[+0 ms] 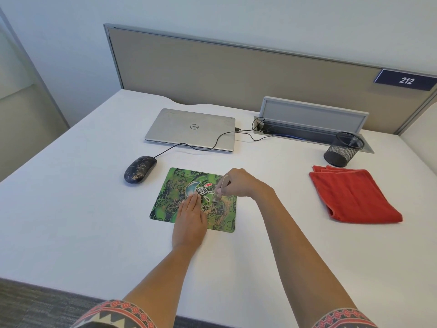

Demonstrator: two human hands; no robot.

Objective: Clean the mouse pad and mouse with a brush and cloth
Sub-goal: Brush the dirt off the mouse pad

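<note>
I'm sitting in an office cubicle, beige partition panel (236,67) bearing a numbered plate 212 (405,80), white worktop (71,209) carrying a closed laptop (189,129), a mesh pen holder (344,149), a cable tray (312,124), grey carpet (35,304) showing underfoot

Mouse pad (165,204) at the centre of the worktop (71,221), mouse (140,169) just off its far-left corner, touching nothing but its own cable. Laptop (191,129) farther back, cable tray (312,125) to its right along the far edge. Pen cup (344,149) at far right, folded cloth (352,194) just nearer than it.
</note>
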